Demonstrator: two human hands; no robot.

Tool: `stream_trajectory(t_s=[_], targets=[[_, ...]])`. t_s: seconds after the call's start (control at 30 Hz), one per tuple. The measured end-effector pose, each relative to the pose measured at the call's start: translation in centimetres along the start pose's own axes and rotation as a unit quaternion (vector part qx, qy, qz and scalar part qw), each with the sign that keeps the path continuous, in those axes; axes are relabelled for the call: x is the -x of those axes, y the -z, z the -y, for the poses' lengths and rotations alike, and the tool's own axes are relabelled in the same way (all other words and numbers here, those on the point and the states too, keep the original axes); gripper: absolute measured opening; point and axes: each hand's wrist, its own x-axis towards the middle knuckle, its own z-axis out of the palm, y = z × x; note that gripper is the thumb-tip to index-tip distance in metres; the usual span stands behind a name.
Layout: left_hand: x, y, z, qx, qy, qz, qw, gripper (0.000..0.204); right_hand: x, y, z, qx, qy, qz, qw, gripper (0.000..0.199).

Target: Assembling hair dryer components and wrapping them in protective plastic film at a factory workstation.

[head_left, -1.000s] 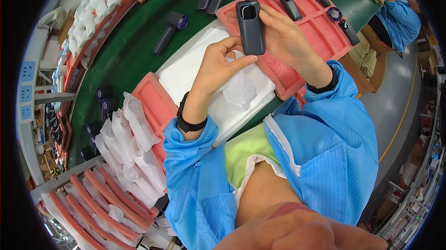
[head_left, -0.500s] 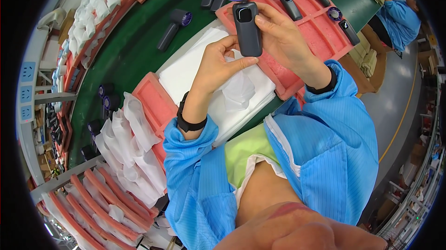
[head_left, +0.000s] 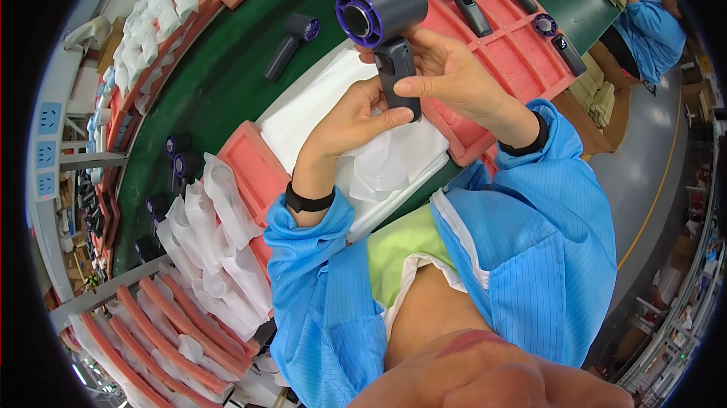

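Fan [head_left: 394, 20], dark grey, purple-rimmed

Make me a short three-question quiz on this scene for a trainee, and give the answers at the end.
1. True or false: the left hand and right hand touch the same dark fan.

2. Multiple choice: what lies just left of the divided pink tray?
A) a stack of white sheets
B) a red toolbox
C) a metal bowl

3. Fill in the colour: the tabletop is ___.

Key: 1 true; 2 A; 3 green.
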Motion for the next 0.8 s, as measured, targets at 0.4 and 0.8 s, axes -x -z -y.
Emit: stream_trajectory(t_s=[0.4, 0.8], targets=[[-0.9, -1.3, -1.1, 0.072, -0.022, -0.035, 0.997, 0.044, -0.6, 0.2, 1.2, 0.098, -0.026, -0.038, 0.994, 0.061], [0.9, 1.1, -2.1, 0.205, -0.025, -0.102, 0.973, 0.039, -9.6, -0.1, 3.2, 0.153, 0.075, 0.0, 0.985, 0.054]])
